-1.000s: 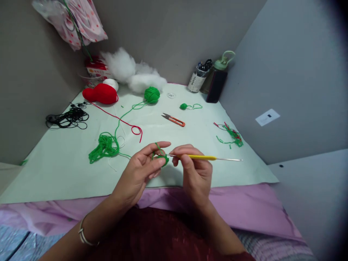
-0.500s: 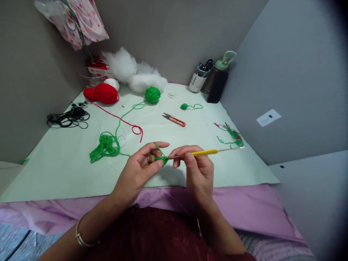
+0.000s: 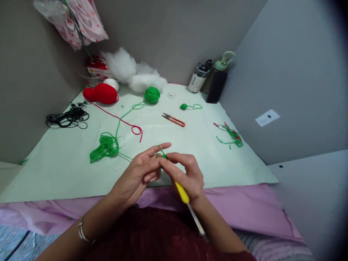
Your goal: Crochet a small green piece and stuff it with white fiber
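- One yellow-handled hook point(image 3: 181, 192), gripped in the right hand point(image 3: 189, 175), now slants from the fingertips back toward the body; earlier it stuck out rightward.
- The left hand point(image 3: 136, 175) pinches one green piece point(image 3: 164, 156); the right fingers have closed in beside it.
- Beyond the hands, on the surface point(image 3: 195, 141): one green tangle point(image 3: 104, 148) leftward, one orange snipper point(image 3: 174, 120) ahead, one green ball point(image 3: 152, 95) farther.

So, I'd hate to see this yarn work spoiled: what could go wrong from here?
The loose green yarn heap might knot, since a strand runs from it toward the left hand. The yellow-handled crochet hook, in the right hand, has its far metal end pointing back toward the person's dark red garment, so it could snag there. The thread snips lie unsheathed and might nick anyone reaching past.
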